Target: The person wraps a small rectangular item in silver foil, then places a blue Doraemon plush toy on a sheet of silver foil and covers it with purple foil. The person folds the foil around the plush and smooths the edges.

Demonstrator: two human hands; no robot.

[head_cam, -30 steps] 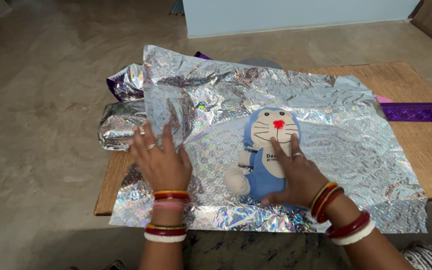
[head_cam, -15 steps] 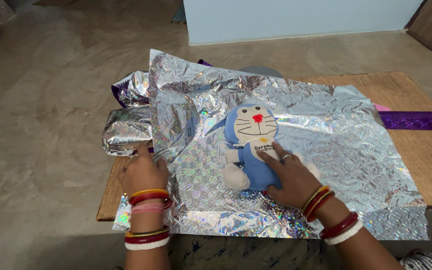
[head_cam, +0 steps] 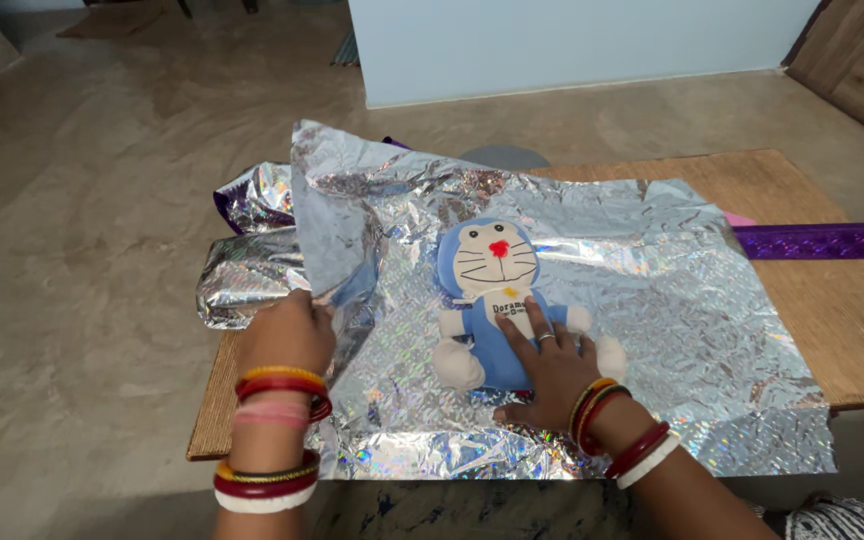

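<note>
While the right hand (head_cam: 542, 365) lies flat, fingers spread, on the toy (head_cam: 497, 305), the left hand (head_cam: 287, 335) pinches the foil (head_cam: 652, 290) edge. Foil's fold rises just beyond those left fingertips.

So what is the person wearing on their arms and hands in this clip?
Both forearms are bare, with no sleeves. The left hand has stacked bangles at the wrist in orange, red and pink, and a second set lower down in gold, dark red and white. The right hand has a ring on one finger, orange and red bangles at the wrist, then a red and a white bangle.
</note>
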